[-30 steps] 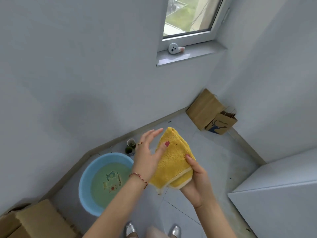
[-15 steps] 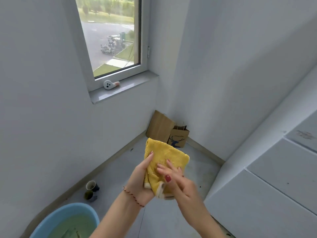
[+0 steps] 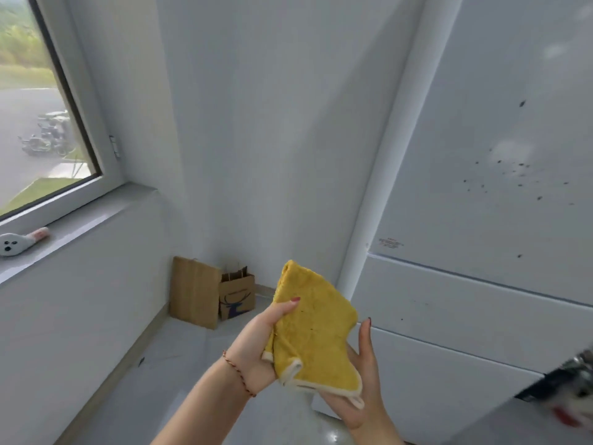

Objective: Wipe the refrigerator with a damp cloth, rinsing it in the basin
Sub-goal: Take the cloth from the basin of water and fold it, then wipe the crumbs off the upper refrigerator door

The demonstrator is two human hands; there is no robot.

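The left grip [image 3: 256, 348] has the folded yellow cloth [image 3: 316, 335] pinched at its left edge, thumb across the front face and the fingers hidden behind the fabric. The right grip [image 3: 361, 380] lies flat and loose under the cloth's lower right corner, fingers straight, one fingertip showing past the right edge; it supports the cloth and does not clasp it. The cloth is held up in the air, near the viewer, just left of the white refrigerator [image 3: 481, 187].

The refrigerator fills the right side, and its upper door carries a scatter of dark specks [image 3: 513, 175], higher and farther right than the cloth. A few stray marks sit lower, near the door seam.

The step in hand looks like readying the cloth for a wipe. To do it well, keep the fold thick and flat so a broad clean face meets the door, then press evenly over the speckled patch with overlapping strokes, refolding once that face is soiled.

Brown paper bags [image 3: 211, 293] lean in the far corner; the basin is out of view.
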